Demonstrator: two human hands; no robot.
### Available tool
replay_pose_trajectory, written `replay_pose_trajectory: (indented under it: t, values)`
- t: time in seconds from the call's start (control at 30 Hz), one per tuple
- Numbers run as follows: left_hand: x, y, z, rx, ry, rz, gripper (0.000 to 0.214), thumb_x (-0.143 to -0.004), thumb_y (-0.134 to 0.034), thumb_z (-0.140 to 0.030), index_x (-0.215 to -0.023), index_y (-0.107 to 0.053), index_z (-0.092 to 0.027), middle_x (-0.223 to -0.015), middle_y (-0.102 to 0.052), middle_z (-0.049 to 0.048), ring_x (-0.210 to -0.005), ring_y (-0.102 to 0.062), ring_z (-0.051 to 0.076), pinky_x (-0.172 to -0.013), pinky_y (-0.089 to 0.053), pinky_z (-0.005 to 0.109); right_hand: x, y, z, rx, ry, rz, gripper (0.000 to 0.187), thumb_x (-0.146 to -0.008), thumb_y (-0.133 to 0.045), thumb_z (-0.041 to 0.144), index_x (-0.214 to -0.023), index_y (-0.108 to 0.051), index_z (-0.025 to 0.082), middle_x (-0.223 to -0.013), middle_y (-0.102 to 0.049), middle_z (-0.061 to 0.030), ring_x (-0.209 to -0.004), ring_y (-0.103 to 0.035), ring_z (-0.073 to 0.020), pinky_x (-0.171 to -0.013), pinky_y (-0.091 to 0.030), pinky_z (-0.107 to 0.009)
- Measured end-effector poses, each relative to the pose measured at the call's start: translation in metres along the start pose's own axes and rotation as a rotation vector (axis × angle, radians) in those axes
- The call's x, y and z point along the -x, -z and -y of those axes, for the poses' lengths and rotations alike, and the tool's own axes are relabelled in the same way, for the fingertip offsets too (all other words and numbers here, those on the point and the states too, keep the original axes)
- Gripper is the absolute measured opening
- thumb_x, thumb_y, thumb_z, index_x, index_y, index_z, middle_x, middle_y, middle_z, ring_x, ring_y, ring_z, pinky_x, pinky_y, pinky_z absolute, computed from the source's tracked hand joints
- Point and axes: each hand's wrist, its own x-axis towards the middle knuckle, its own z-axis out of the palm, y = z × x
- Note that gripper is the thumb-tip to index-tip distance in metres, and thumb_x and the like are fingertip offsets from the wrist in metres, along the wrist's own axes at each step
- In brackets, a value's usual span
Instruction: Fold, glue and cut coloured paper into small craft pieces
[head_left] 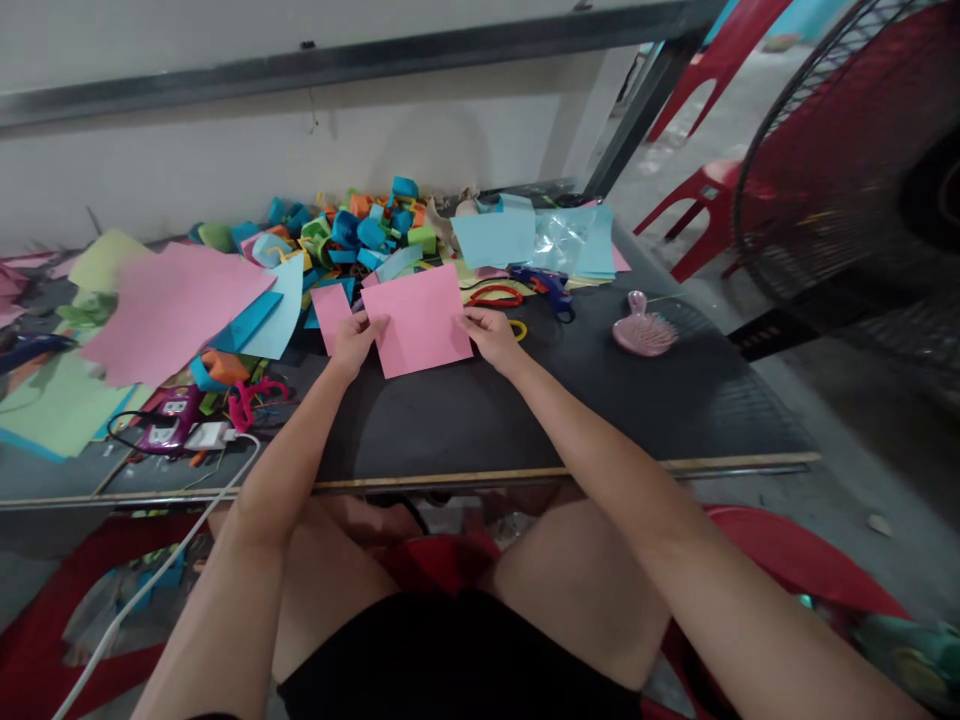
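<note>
A pink sheet of paper point(418, 325), roughly square, is held up over the dark table between my two hands. My left hand point(355, 342) pinches its left edge, thumb on the near face. On the right edge, my right hand point(489, 336) has its fingers closed on the same sheet. A smaller pink piece of paper point(328, 308) shows just behind my left hand; whether the fingers touch it I cannot tell. Behind the sheet lie red-handled scissors point(495, 296), partly covered, and a yellow ring-shaped handle point(518, 329) shows beside my right hand.
Folded colored paper pieces point(360, 230) pile up against the wall. Large pink paper point(176, 305) and a purple device point(174, 418) with a white cable lie left. A blue glue gun point(551, 286) and a pink hairbrush point(645, 328) lie right, near a fan point(847, 190).
</note>
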Motion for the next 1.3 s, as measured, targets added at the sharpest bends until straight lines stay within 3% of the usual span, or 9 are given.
replay_pose_trajectory:
  t: [0.27,0.4,0.5,0.6,0.7,0.9,1.17,1.3]
  values:
    - [-0.001,-0.002,0.0,-0.122,0.041,0.073,0.047,-0.067,-0.076,-0.062,-0.068,-0.066,-0.016,-0.069,-0.064,0.0046,-0.065,-0.058,0.017,-0.058,-0.047,0.03,0.002,-0.003,0.004,-0.053,-0.059,-0.017,0.047,-0.057,-0.081,0.061,-0.074,-0.067,0.02,-0.072,-0.07,-0.0034,-0.069,-0.064,-0.0212,-0.069,-0.053,-0.037]
    - [0.0,-0.002,0.0,-0.131,-0.02,0.065,0.052,-0.067,-0.072,-0.067,-0.068,-0.064,-0.016,-0.068,-0.061,0.0014,-0.064,-0.054,0.014,-0.059,-0.045,0.026,0.004,0.0,0.004,0.0,-0.085,0.015,0.045,-0.056,-0.084,0.057,-0.075,-0.069,0.019,-0.072,-0.071,-0.0042,-0.07,-0.066,-0.0224,-0.067,-0.053,-0.037]
    - [0.003,-0.001,-0.002,-0.166,-0.017,0.123,0.053,-0.068,-0.071,-0.068,-0.066,-0.063,-0.016,-0.063,-0.056,-0.0003,-0.06,-0.049,0.012,-0.056,-0.041,0.025,0.005,0.002,0.007,-0.02,-0.075,0.037,0.049,-0.057,-0.083,0.059,-0.082,-0.071,0.019,-0.074,-0.073,-0.004,-0.073,-0.067,-0.0226,-0.069,-0.055,-0.037]
    - [0.008,-0.001,-0.004,-0.295,-0.026,0.224,0.05,-0.073,-0.069,-0.064,-0.061,-0.061,-0.016,-0.057,-0.052,-0.0011,-0.056,-0.047,0.011,-0.053,-0.036,0.025,0.005,0.004,0.011,-0.059,-0.038,-0.021,0.051,-0.06,-0.082,0.061,-0.088,-0.071,0.02,-0.08,-0.073,-0.0036,-0.073,-0.067,-0.0208,-0.07,-0.056,-0.036]
    - [0.008,-0.004,-0.005,-0.364,-0.05,0.281,0.046,-0.075,-0.069,-0.061,-0.065,-0.066,-0.016,-0.06,-0.058,0.0005,-0.058,-0.052,0.013,-0.053,-0.038,0.025,0.003,0.006,0.011,-0.024,-0.071,-0.134,0.047,-0.059,-0.082,0.061,-0.076,-0.071,0.019,-0.072,-0.071,-0.003,-0.062,-0.062,-0.0174,-0.059,-0.053,-0.032]
    - [-0.003,-0.012,-0.003,-0.302,-0.108,0.132,0.04,-0.082,-0.064,-0.054,-0.093,-0.076,-0.017,-0.09,-0.075,0.0072,-0.078,-0.065,0.018,-0.068,-0.05,0.028,0.004,0.003,0.003,0.101,-0.017,-0.126,0.034,-0.06,-0.083,0.05,-0.07,-0.075,0.018,-0.064,-0.067,-0.0008,-0.058,-0.058,-0.0156,-0.053,-0.047,-0.028]
    - [-0.009,-0.013,-0.006,-0.653,-0.242,0.167,0.02,-0.087,-0.06,-0.034,-0.088,-0.075,-0.021,-0.085,-0.075,0.004,-0.071,-0.065,0.016,-0.067,-0.048,0.027,0.001,0.008,-0.002,0.288,0.078,-0.175,0.027,-0.072,-0.073,0.045,-0.073,-0.077,0.018,-0.065,-0.068,0.0004,-0.059,-0.059,-0.0162,-0.056,-0.045,-0.029]
    - [-0.006,-0.009,-0.01,-0.758,-0.382,0.201,0.014,-0.084,-0.061,-0.03,-0.079,-0.071,-0.02,-0.078,-0.072,0.0039,-0.07,-0.064,0.016,-0.068,-0.048,0.028,0.004,0.007,0.009,0.415,0.192,-0.18,0.026,-0.076,-0.068,0.041,-0.088,-0.078,0.02,-0.083,-0.075,-0.0045,-0.069,-0.065,-0.0185,-0.061,-0.048,-0.03]
